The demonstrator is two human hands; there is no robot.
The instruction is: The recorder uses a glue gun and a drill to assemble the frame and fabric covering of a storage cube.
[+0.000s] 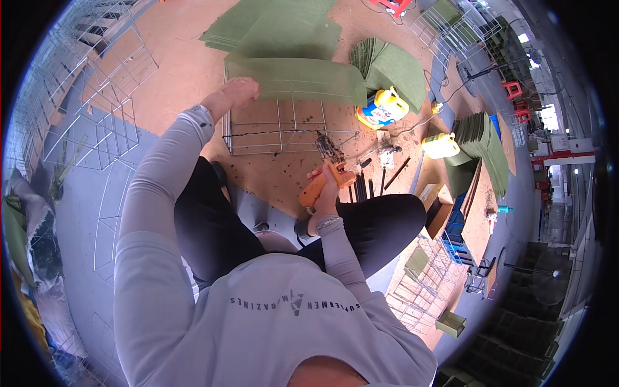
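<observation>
My left hand (238, 93) is closed at the left end of a green sheet (296, 79), its fingertips partly hidden. Under the sheet's near edge lies a metal wire frame (278, 132), flat on a tan board. A dark line of glue or dirt runs along one wire. My right hand (327, 191) grips an orange glue gun (313, 193). The gun's nozzle end is crusted with dark residue and points toward the frame's near right corner.
Stacked green sheets (274, 29) lie beyond, with a curved stack (390, 68) to the right. A yellow and blue jug (385, 108) stands beside the frame, near dark sticks (369, 187) and a cable. Wire frames (97, 109) pile up at left. Dark crumbs litter the board.
</observation>
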